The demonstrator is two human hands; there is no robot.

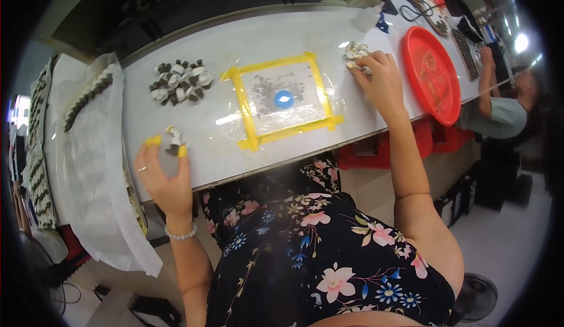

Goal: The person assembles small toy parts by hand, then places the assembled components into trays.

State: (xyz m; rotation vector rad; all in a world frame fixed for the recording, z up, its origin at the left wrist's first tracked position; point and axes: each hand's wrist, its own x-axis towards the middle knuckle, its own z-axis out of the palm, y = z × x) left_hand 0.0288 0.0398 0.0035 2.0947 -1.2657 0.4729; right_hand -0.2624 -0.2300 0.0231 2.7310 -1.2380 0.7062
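My left hand [164, 177], yellow coverings on its thumb and a fingertip, rests at the table's near left. Its thumb and fingers are spread around a small white and dark brown figure [174, 136]; the thumb lies close beside it, and contact cannot be made out. Farther right, my right hand [382, 83] has its thumb and fingertips pinched together at a small heap of white pieces [356, 50]. The pinched piece is mostly hidden by the fingers. Between the hands, yellow tape [249, 121] frames a clear sheet holding a round blue thing [284, 99].
A cluster of white and dark brown figures [176, 83] lies at the table's back left. Beside the right hand sits a red oval tray [418, 63]; a white bottle [367, 19] stands behind. White sheeting [94, 168] bears a row of pieces at left. A person [502, 113] sits far right.
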